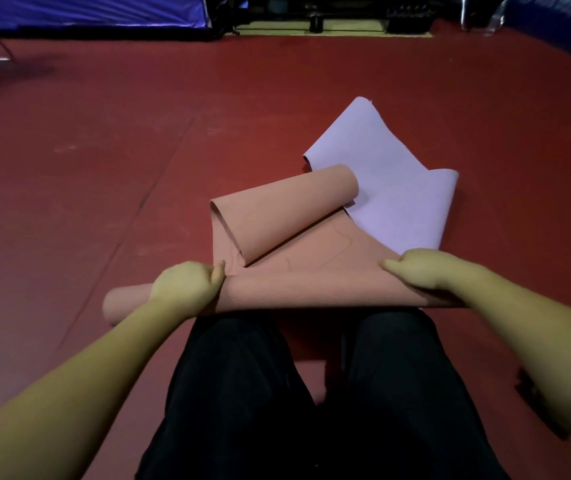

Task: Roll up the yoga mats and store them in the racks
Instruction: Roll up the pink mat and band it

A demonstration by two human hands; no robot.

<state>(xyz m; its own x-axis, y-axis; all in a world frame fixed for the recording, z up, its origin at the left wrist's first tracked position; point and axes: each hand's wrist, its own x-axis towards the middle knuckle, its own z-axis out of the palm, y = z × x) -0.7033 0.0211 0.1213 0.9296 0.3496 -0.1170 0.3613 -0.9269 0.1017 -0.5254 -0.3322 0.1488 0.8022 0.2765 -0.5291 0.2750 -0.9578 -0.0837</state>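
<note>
You are mid-roll on the pink yoga mat, which lies on the red floor just ahead of your knees, its rolled part running crosswise under both hands. Your left hand sits on the roll a little in from its left end, fingers curled down and clamped on it; your right hand presses on the right end, fingers likewise closed over the mat. Ahead of the roll the loose part is untidy: the far end has curled back into a slanted tube, and it overlaps a lilac mat that lies crumpled beyond it. The next move, as I judge it, calls for flattening or pulling that curled end straight so the roll stays even, then pushing forward with both hands together. Watch that the lilac mat does not get caught in the roll. No racks are in view.
</note>
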